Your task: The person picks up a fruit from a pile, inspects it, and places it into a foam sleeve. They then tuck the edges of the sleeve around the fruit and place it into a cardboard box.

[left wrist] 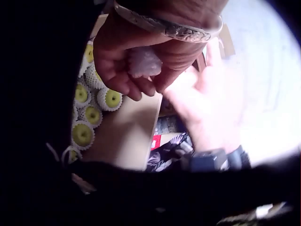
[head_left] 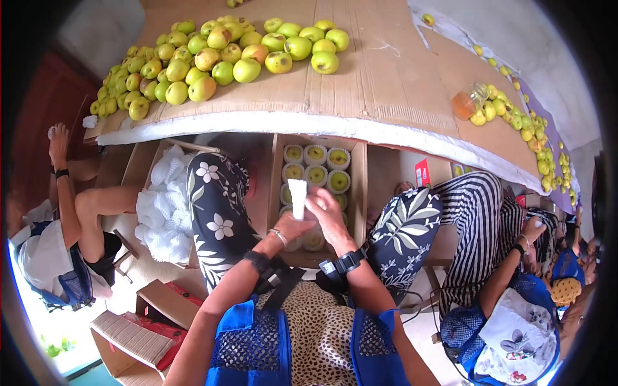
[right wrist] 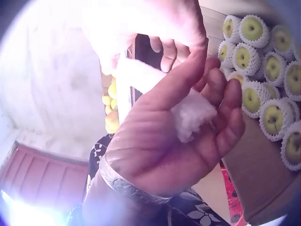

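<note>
A narrow white foam fruit net (head_left: 297, 198) stands upright in my left hand (head_left: 293, 226), whose fingers and thumb curl round its lower part. Its bunched end (right wrist: 193, 117) shows in the palm in the right wrist view. Beside the net, my right hand (head_left: 327, 212) has its fingers loosely bent, the fingertips right at the net's side. Both hands are over a cardboard box (head_left: 360, 193) of green apples (head_left: 316, 175) in white foam nets, set in rows. In the left wrist view the right hand (left wrist: 202, 103) is overexposed.
Loose green apples (head_left: 222, 55) lie heaped on the cardboard-covered table (head_left: 380, 77) ahead. A pile of foam nets (head_left: 168, 206) sits to my left, above open cartons (head_left: 132, 334). An orange jar (head_left: 465, 103) stands at the table's right. People sit on both sides.
</note>
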Tool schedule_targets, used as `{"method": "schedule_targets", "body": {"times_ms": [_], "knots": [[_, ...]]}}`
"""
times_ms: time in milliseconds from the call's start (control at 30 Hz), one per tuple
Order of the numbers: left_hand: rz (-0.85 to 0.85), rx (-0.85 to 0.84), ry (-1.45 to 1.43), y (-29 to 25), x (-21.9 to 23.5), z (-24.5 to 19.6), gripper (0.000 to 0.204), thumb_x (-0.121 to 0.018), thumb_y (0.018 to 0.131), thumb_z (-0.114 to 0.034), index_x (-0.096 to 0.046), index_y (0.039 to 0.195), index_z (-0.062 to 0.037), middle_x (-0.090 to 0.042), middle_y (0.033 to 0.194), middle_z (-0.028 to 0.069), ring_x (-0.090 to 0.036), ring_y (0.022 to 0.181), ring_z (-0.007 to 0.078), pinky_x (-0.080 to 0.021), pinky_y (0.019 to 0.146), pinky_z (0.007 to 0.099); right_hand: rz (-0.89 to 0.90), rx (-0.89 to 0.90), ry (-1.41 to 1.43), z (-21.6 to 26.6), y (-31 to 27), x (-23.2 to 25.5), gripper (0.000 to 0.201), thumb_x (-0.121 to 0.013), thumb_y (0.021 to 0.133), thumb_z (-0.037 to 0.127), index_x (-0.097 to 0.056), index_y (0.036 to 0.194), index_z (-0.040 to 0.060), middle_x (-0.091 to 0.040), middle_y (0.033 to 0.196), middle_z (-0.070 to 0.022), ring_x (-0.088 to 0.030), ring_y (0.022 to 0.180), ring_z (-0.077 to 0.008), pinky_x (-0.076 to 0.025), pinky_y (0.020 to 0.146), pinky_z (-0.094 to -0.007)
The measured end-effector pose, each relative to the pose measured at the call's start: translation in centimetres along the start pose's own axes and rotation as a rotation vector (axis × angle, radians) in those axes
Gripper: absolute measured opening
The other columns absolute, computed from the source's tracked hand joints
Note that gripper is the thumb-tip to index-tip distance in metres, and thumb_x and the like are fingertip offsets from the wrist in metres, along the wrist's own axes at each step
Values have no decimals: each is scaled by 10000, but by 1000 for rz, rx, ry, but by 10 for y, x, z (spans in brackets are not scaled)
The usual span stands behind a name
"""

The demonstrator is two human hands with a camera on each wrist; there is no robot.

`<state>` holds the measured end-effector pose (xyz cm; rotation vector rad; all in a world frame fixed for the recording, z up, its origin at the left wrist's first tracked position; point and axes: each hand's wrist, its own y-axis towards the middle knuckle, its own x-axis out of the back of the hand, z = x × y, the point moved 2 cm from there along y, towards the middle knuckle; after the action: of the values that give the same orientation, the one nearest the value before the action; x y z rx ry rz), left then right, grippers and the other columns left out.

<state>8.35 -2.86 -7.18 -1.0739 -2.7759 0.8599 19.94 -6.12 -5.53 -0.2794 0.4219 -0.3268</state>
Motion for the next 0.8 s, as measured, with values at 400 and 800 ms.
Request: {"method": "schedule_targets", "body": {"times_ms": [400,800], "knots": [[-4,-107,-48,-5,1,-10,326,-757,642,-155,-606,906,-37,-604,794,0,-547,710,83,-449,593,226,-90,107,-308,2,1,0,159,-615,767,78,-543,888,4,-623,834,-70,-585,750,-127,-467,674,-263],[-275,-228,-486,-9,11,-30,181,-571,787,-36,-555,967,-41,-599,834,11,-556,702,84,-463,600,224,-116,402,-648,80,24,-29,338,-644,751,151,-509,1027,11,-605,938,-119,-584,822,-174,-475,669,-287]]}}
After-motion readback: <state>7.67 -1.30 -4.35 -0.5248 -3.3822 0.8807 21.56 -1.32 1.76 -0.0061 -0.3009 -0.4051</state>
